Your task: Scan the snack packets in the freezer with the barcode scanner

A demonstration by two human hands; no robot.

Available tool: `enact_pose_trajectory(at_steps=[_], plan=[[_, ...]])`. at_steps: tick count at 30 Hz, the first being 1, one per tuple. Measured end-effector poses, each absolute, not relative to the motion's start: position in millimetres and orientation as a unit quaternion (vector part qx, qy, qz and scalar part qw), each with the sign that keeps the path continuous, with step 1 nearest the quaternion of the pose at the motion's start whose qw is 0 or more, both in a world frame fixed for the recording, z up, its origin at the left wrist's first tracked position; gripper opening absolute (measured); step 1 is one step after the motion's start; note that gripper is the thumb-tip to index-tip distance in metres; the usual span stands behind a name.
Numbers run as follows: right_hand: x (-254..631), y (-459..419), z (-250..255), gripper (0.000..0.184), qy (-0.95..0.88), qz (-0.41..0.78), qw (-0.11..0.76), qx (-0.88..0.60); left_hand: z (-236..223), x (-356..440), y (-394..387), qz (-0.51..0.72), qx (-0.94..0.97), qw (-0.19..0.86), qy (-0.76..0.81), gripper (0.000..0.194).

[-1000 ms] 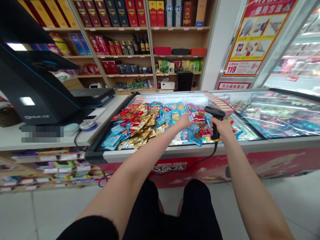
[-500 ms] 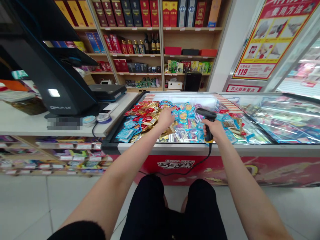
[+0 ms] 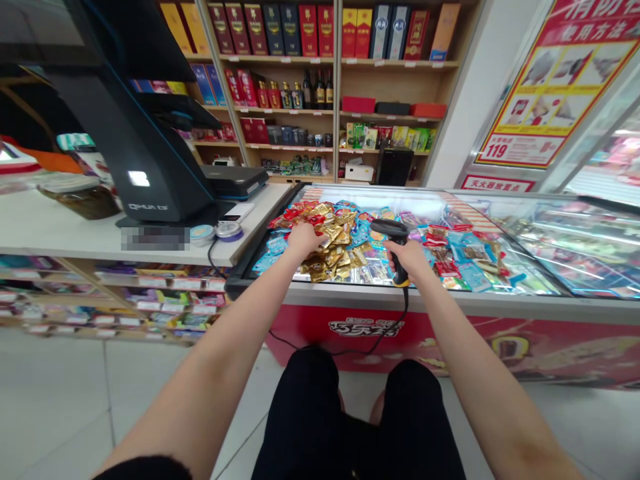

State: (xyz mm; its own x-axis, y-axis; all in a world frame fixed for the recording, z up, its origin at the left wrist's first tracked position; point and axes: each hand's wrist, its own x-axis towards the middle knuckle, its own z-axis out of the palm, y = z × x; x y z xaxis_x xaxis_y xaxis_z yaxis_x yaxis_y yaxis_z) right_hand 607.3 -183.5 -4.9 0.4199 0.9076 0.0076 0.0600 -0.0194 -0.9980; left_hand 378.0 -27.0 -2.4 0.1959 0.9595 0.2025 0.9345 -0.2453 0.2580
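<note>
My left hand is over the left pile, touching the red packets with its thumb and fingers apart; its fingertips are partly hidden. Gold snack packets lie heaped just right of it, and blue packets lie to its left. In my right hand is a black handheld barcode scanner, held upright by its handle. A cable hangs from the scanner down the freezer front. To the right of that hand, red and blue packets are spread on the glass lid.
The chest freezer with a glass top stands before me. On the left counter are a black checkout terminal, a phone and small round tubs. Shelves of boxes and bottles are behind.
My left hand has gone from the right-hand packets across to the red and gold pile on the left. The scanner stays in my right hand, tracking left in view as the camera turns.
</note>
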Motion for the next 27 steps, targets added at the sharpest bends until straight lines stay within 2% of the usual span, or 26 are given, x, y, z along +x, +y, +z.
enact_pose_trajectory(at_steps=[4, 11, 17, 23, 25, 27], plan=[[601, -181, -6, 0.023, -0.405, 0.366, 0.575, -0.609, 4, 378, -23, 0.156, 0.779, 0.058, 0.604, 0.027], [597, -183, -1, 0.025, -0.411, 0.364, 0.570, -0.611, 9, 374, -22, 0.254, 0.747, 0.079, 0.609, 0.023], [596, -188, 3, 0.026, -0.405, 0.361, 0.570, -0.616, 10, 379, -29, 0.280, 0.725, 0.100, 0.621, 0.038], [597, -188, 3, 0.024, -0.410, 0.360, 0.569, -0.615, 7, 388, -31, 0.299, 0.732, 0.131, 0.597, 0.045], [598, -188, 2, 0.025, -0.414, 0.359, 0.569, -0.613, 6, 391, -31, 0.321, 0.718, 0.158, 0.597, 0.055], [599, -187, 1, 0.025, -0.415, 0.359, 0.568, -0.613, 5, 396, -31, 0.341, 0.699, 0.196, 0.597, 0.054]])
